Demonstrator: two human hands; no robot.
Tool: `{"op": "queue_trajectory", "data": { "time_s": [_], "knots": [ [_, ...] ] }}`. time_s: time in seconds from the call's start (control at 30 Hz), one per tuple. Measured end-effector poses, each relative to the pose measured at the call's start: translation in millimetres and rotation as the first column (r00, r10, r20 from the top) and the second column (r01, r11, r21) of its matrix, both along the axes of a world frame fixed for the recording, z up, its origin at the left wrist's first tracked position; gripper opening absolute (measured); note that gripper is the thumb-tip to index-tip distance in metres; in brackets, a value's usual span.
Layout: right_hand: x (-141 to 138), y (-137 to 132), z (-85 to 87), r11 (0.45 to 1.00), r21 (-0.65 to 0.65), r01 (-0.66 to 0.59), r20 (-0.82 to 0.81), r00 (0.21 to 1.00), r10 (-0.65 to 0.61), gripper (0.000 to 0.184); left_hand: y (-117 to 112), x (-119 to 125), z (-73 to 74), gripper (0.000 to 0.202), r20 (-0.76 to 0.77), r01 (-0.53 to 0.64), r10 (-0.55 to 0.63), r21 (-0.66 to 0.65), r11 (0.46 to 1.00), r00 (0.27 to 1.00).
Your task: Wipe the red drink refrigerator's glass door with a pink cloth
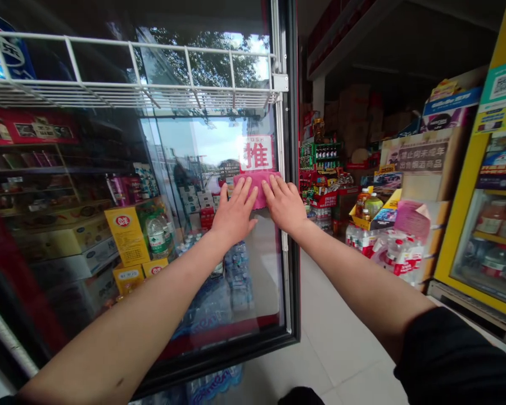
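Both my hands press a pink cloth (256,181) flat against a glass door (202,225). My left hand (235,211) lies with fingers stretched over the cloth's left part. My right hand (284,203) lies beside it, fingers flat on the cloth's right part near the door's black frame (294,225). A red and white "PUSH" sticker (257,152) sits on the glass just above the cloth.
A white wire rack (130,93) is fixed high on the door. Behind the glass show yellow boxes (124,230) and water bottles. To the right stand shelves of drinks (362,225), a yellow-framed cooler (480,225) and a pale tiled floor (341,349).
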State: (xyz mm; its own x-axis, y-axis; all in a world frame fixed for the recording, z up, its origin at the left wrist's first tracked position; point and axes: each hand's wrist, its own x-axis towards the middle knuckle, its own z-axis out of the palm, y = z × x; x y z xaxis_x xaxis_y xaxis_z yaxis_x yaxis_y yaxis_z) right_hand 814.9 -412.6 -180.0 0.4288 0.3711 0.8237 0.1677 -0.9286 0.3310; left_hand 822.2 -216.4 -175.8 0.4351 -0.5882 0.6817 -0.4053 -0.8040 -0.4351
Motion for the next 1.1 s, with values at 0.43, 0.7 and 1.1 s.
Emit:
{"op": "queue_trajectory", "data": {
  "time_s": [0.43,0.7,1.1],
  "knots": [
    [-8,31,-32.2,0.978,0.162,0.129,-0.075,0.990,-0.119,0.051,-9,-8,-36.1,0.089,-0.068,0.001,-0.003,-0.020,1.000,0.998],
    [-8,39,-71.3,0.959,0.233,0.162,-0.136,0.982,-0.133,0.049,-7,-11,-69.6,0.086,-0.121,0.003,-0.004,-0.013,1.000,0.993],
    [-9,37,-113.5,0.964,0.181,0.194,-0.185,0.970,-0.160,0.051,-9,-11,-113.1,0.086,-0.182,-0.001,0.000,-0.008,1.000,0.983]
  ]
}}
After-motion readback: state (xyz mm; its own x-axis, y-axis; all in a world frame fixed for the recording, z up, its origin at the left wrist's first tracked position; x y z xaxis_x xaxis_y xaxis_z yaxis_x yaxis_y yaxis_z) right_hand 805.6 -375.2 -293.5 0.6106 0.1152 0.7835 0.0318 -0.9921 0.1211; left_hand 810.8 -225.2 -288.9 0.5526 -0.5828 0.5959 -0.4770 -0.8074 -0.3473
